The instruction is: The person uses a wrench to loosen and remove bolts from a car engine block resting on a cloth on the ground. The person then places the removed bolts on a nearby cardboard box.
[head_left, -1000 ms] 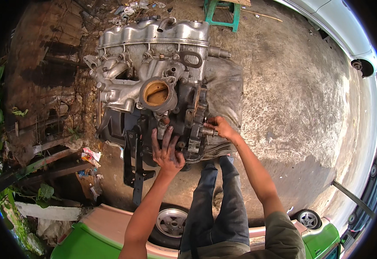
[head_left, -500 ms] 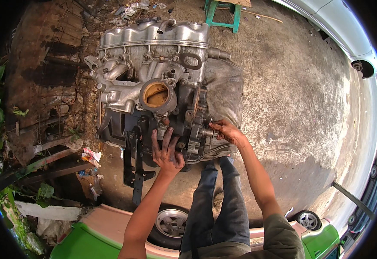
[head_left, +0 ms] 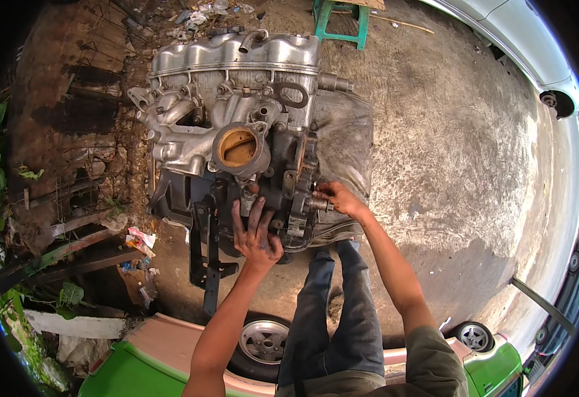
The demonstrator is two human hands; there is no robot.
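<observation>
engine (head_left: pixel 236 114), apparently under fingertip work: left hand (head_left: pixel 256 238) splayed on it, right hand (head_left: pixel 341 199) pinched, contents unclear, steadiness likely needed next.

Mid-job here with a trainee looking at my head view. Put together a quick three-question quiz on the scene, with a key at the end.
1. True or false: in this view, the round intake opening lies between the valve cover and the left hand.

2. Multiple choice: on the engine and around it, which of these is nearest the right hand?
A. the valve cover
B. the short metal cylinder
C. a car wheel

3. Fill in: the plastic stool at the picture's top edge has ____ legs (colour).

Key: 1. True; 2. B; 3. green
</observation>
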